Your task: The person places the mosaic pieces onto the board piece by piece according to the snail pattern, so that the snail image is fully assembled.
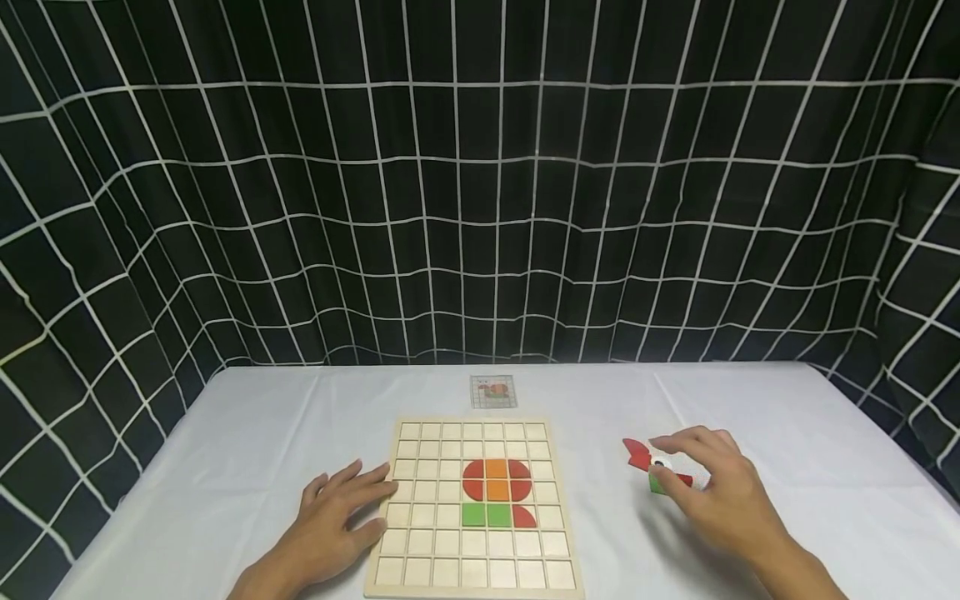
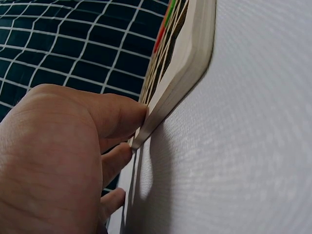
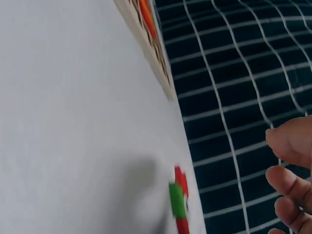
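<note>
My left hand (image 1: 330,523) lies with fingers spread at the left edge of a wooden grid board (image 1: 424,543). In the left wrist view its thumb touches the board's side. On the board, red rounded tiles (image 1: 473,481) flank orange square tiles (image 1: 497,489), above two green square tiles (image 1: 486,515) and a red quarter-round tile (image 1: 523,517). At the right, my right hand (image 1: 723,492) hovers over several loose tiles, its thumb and fingers apart with nothing between them. These include red tiles (image 1: 636,457) and a green tile (image 3: 177,200); the hand partly covers the group.
A small picture card (image 1: 492,391) with a gridded coloured pattern lies behind the board. White cloth (image 1: 262,450) covers the table. A black curtain with white grid lines (image 1: 517,192) surrounds its back and sides.
</note>
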`<action>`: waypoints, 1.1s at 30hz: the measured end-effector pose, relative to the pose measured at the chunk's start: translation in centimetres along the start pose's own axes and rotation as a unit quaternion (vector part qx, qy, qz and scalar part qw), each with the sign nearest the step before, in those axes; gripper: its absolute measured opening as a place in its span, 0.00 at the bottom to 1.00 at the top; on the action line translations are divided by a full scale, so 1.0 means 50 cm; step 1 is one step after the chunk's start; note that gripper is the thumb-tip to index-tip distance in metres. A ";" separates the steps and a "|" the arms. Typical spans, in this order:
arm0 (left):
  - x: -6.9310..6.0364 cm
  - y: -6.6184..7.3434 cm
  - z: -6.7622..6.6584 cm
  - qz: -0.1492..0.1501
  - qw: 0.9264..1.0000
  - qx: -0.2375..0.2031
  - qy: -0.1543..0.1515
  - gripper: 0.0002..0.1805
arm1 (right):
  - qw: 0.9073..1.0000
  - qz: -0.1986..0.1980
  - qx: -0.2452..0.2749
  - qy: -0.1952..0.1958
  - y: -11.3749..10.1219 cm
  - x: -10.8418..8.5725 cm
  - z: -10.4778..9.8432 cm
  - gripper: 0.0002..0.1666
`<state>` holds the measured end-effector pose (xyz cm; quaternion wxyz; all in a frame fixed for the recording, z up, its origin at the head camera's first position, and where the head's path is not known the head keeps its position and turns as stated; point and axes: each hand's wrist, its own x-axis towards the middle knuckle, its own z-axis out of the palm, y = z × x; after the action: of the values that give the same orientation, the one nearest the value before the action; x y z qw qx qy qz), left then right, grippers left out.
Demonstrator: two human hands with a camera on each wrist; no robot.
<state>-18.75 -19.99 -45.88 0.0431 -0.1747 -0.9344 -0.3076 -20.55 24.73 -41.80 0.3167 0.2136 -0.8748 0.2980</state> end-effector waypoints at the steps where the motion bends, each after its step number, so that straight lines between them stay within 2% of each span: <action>1: 0.000 0.000 0.001 -0.001 1.000 0.001 0.000 0.21 | 1.000 0.011 -0.005 -0.002 0.006 -0.003 -0.004 0.20; 8: 0.002 0.001 0.005 -0.008 1.000 0.000 -0.002 0.21 | 0.995 0.084 -0.040 -0.027 0.059 -0.029 -0.020 0.18; 13: 0.001 0.004 0.003 -0.007 1.000 0.001 -0.005 0.21 | 0.986 0.144 -0.043 -0.079 0.092 -0.047 -0.015 0.18; 21: 0.001 0.008 -0.003 -0.008 1.000 0.000 -0.008 0.21 | 0.973 0.173 -0.048 -0.147 0.103 -0.051 -0.005 0.19; 26: 0.002 0.005 -0.003 -0.011 1.000 0.007 -0.010 0.21 | 0.967 0.187 -0.058 -0.160 0.098 -0.051 -0.002 0.18; 33: -0.002 0.002 -0.002 -0.006 1.000 -0.001 -0.010 0.21 | 0.964 0.182 -0.081 -0.177 0.098 -0.050 0.004 0.18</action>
<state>-18.60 -20.00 -45.75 0.0317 -0.1718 -0.9354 -0.3075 -21.65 28.65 -45.54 0.1138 0.0735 -0.9622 0.2364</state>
